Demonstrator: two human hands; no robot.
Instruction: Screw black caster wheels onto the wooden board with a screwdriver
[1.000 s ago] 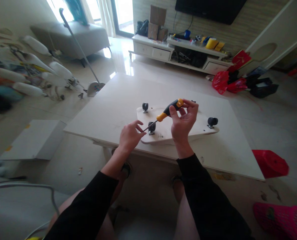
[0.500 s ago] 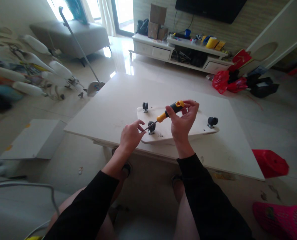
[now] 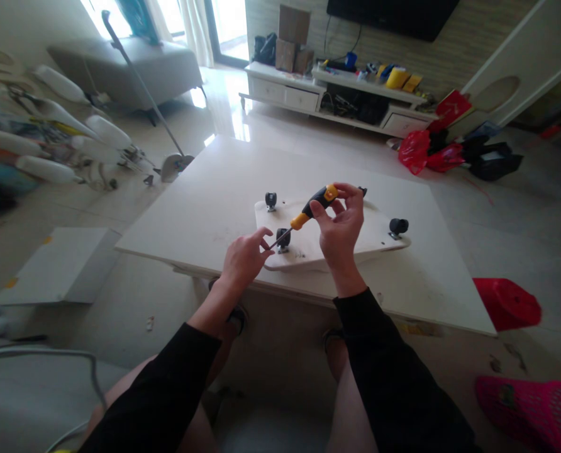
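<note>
My right hand (image 3: pixel 341 228) grips a screwdriver (image 3: pixel 314 206) by its black and yellow handle, the shaft slanting down to the left. At the shaft's tip, the thumb and fingers of my left hand (image 3: pixel 243 255) are pinched together; whatever small thing may be between them is too small to make out. Just beside the shaft stands a black caster wheel (image 3: pixel 283 237) on a white board (image 3: pixel 304 251). Two more casters show plainly, one at the far left corner (image 3: pixel 271 201) and one at the right end (image 3: pixel 398 227). A further dark piece is mostly hidden behind my right hand.
The board lies on a white table (image 3: pixel 205 207), near its front edge. A red stool (image 3: pixel 507 304) stands by the right corner and a pink basket (image 3: pixel 535 409) below it. At the left are a white box (image 3: pixel 63 264) and several white padded bars (image 3: pixel 63 85).
My right hand and the screwdriver handle have shifted slightly left, while the tip stays at my left fingers. The whole view has moved a little.
</note>
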